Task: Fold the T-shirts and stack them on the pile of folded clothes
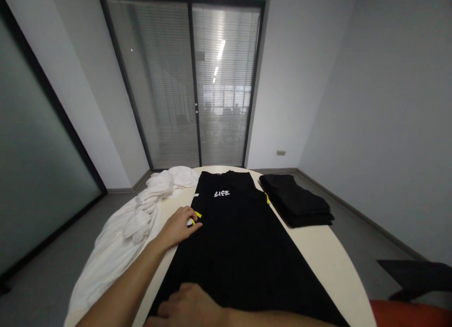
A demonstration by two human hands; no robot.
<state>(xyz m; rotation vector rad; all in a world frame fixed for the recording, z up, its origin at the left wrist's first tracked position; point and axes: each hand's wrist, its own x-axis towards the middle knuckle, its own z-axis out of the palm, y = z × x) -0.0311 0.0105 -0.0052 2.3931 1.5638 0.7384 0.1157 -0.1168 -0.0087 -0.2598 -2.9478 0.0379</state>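
Observation:
A black T-shirt (240, 251) lies spread along the table, with white lettering near its neckline at the far end. Yellow and white trim shows at its sides. My left hand (181, 226) is at the shirt's left edge, fingers curled and thumb closing around the trimmed sleeve part. Close to me, my right hand (190, 306) reaches across the shirt to its lower left side. Its fingers are bent down onto the black cloth; the fingertips are partly hidden.
On the right of the table (339, 256) sits a stack of folded black garments (296, 202). Crumpled white cloth (141, 223) covers the left side and hangs over the edge. A black and orange chair (413, 313) stands at the lower right. Glass doors (197, 82) are beyond.

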